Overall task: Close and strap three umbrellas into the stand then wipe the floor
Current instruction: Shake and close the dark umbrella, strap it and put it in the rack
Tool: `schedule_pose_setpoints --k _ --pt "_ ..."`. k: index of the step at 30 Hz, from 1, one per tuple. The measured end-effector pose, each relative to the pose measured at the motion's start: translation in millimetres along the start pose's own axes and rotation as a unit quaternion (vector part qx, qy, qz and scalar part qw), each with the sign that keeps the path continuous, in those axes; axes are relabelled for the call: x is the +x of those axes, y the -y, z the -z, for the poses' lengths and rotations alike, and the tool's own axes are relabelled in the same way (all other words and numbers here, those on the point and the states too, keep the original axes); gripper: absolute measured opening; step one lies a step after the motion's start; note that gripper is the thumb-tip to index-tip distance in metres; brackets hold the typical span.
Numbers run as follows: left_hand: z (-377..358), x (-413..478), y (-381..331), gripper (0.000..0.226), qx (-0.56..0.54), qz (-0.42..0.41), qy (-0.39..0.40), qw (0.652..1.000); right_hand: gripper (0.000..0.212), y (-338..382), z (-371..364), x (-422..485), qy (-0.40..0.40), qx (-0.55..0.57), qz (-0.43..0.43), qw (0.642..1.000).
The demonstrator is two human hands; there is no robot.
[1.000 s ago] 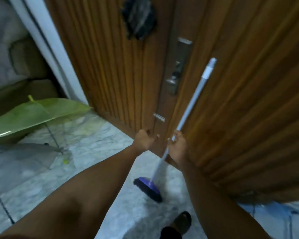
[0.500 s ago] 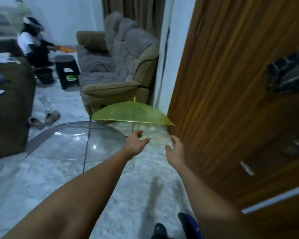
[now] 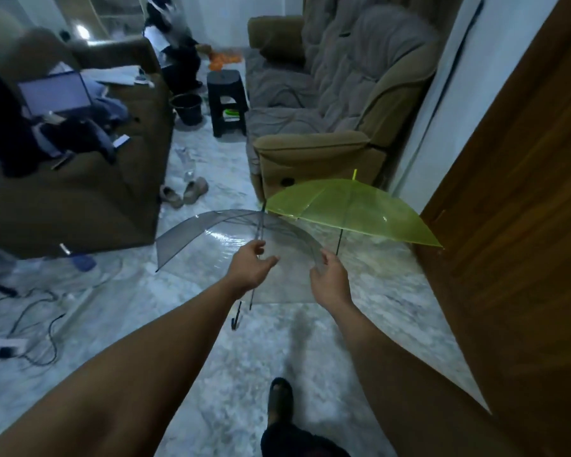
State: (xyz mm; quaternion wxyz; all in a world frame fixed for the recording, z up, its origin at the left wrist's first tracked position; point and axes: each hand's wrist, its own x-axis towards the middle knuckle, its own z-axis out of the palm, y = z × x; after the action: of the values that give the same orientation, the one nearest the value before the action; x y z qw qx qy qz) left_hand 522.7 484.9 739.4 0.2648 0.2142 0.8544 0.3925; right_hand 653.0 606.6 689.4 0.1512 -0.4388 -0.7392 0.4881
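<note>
Head view: a person's left hand (image 3: 249, 268), fingers spread and holding nothing, hovers over the shaft of an open clear umbrella (image 3: 205, 235) lying on the marble floor (image 3: 393, 291). The right hand (image 3: 330, 282) meets the canopy's rim; whether it pinches is unclear. Just beyond that hand stands an open green umbrella (image 3: 353, 209).

Left hand (image 3: 249, 267), right hand (image 3: 330, 280) outstretched, loosely spread.
</note>
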Motion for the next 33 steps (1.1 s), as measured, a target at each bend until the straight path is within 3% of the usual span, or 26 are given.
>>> schedule_pose_setpoints --k 11,17,28,33 --pt "47 112 36 0.063 0.065 0.042 0.069 0.995 0.049 10 -108 58 0.011 0.036 -0.076 0.996" --pt "62 170 47 0.065 0.111 0.001 0.136 0.984 0.05 16 -150 82 -0.024 0.027 -0.108 0.994" --pt "121 278 101 0.058 0.179 -0.113 0.262 0.942 0.047 60 -274 97 -0.179 0.068 -0.22 0.957" --pt "147 283 125 0.061 0.227 -0.157 0.347 0.896 0.045 82 -343 63 -0.278 0.077 -0.252 0.924"
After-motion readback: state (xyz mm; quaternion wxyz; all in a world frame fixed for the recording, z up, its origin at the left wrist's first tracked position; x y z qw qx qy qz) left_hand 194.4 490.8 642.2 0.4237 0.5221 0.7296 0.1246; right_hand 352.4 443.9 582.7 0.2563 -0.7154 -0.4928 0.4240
